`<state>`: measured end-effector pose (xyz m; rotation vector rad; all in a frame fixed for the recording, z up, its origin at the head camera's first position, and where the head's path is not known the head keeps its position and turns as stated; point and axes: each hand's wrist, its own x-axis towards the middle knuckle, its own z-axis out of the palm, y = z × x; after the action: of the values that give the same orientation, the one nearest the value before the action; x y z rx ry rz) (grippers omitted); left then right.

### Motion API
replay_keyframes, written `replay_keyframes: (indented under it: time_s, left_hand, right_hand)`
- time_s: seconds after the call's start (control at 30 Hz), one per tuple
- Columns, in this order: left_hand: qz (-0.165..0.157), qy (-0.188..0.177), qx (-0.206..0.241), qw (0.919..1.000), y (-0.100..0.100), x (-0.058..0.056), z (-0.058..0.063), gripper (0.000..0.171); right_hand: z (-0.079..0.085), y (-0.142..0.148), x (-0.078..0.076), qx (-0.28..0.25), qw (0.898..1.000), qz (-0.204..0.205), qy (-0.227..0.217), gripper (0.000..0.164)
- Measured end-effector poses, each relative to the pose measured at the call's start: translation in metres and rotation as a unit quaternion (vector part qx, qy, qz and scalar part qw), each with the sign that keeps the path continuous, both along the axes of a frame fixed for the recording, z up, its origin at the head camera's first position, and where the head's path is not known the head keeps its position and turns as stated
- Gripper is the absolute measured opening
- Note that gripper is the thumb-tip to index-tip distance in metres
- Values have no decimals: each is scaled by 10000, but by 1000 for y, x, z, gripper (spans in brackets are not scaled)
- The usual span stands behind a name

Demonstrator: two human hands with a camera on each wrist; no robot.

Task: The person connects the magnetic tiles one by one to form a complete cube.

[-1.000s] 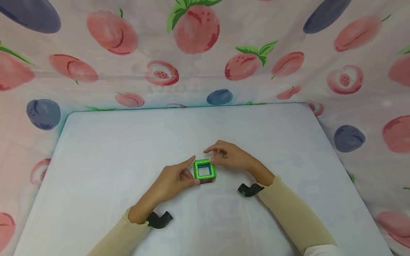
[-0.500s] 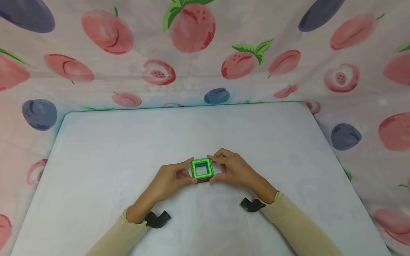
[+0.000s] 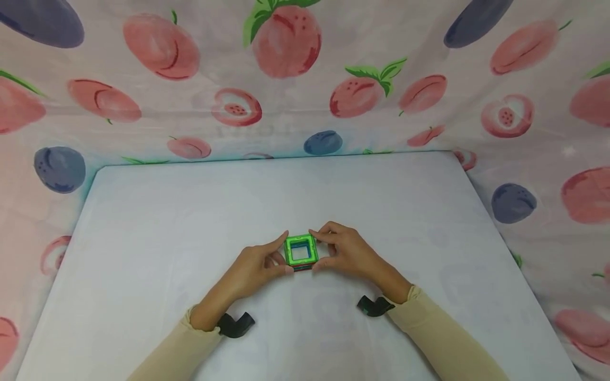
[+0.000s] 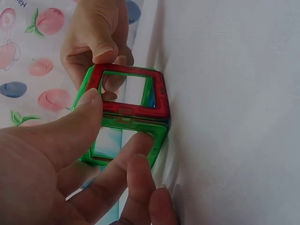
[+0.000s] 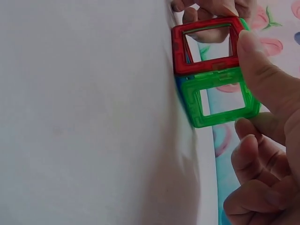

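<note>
A small cube of magnetic tiles (image 3: 312,254) stands on the white table in the middle of the head view. Its top frame is green, and both wrist views show a red tile (image 4: 126,111) facing the person with green tiles on the sides, plus a bit of blue at the bottom. My left hand (image 3: 254,269) grips the cube's left side, thumb at the near edge and index finger at the far corner. On the opposite side my right hand (image 3: 350,251) pinches it likewise, its thumb (image 5: 255,58) at the red tile's upper edge.
The white table (image 3: 190,211) stretches out around the hands. Behind and beside it hangs a fruit-print cloth (image 3: 281,95). A black curved piece (image 3: 236,325) sits at the left wrist, another black piece (image 3: 375,306) at the right.
My right hand, earlier raised at the cube's far right corner, has come down and taken hold of its right side. The left hand keeps its grip. Almost nothing differs over the last half second.
</note>
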<state>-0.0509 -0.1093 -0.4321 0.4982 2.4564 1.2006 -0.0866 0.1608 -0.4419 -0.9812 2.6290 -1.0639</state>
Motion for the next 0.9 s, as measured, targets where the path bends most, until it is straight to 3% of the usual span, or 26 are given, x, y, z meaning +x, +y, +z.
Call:
replay_keyframes:
  time_s: [0.33, 0.63, 0.9]
  left_hand:
    - [-72, 9, -40, 10000, -2, 0, 3, 80]
    - [124, 182, 110, 9997, 0, -1, 2, 75]
    - [198, 132, 83, 9997, -1, -2, 6, 76]
  right_hand:
    - [8, -1, 3, 285, 9993, -190, 146, 85]
    - [7, -4, 4, -122, 9995, -77, 266, 77]
    - [12, -3, 3, 354, 9991, -192, 103, 80]
